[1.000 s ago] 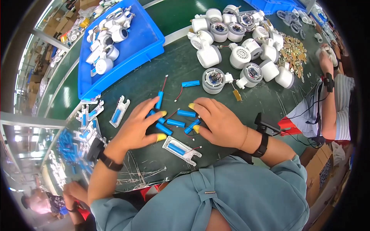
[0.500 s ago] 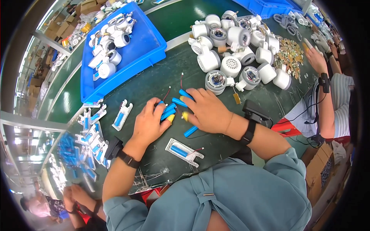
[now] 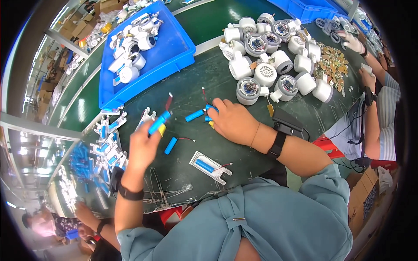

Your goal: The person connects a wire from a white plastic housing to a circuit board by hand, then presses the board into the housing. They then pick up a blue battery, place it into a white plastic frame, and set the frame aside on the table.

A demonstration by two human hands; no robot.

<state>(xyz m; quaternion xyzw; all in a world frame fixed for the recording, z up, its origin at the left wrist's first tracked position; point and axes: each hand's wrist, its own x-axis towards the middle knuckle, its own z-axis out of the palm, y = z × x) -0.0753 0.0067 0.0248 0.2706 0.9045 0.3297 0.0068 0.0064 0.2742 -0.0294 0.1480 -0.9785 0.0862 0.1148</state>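
Observation:
My left hand [image 3: 146,145] is raised to the left, its fingers closed around a blue cylindrical battery [image 3: 159,123] with a short dark-red lead. On the green table, my right hand [image 3: 235,123] curls its fingers over blue batteries [image 3: 210,108], partly hidden beneath it. A loose blue battery [image 3: 194,115] lies just left of those fingertips. Another battery [image 3: 170,145] with a wired plug rests between my hands, nearer to me. Close to my body lies a white plastic casing [image 3: 219,173] with a blue battery seated in it. Yellow coverings show on my fingers.
Several white casings with batteries [image 3: 109,150] pile up at left. Behind them stands a blue tray [image 3: 172,41] of white round housings. More white housings [image 3: 265,74] crowd the back right, beside small brown parts [image 3: 333,61]. A co-worker's arms [image 3: 371,98] reach in at right.
My left hand has lifted away leftward with one battery. Another battery now lies apart between my hands. My right hand has stayed near the same spot. The co-worker's hands at right have shifted.

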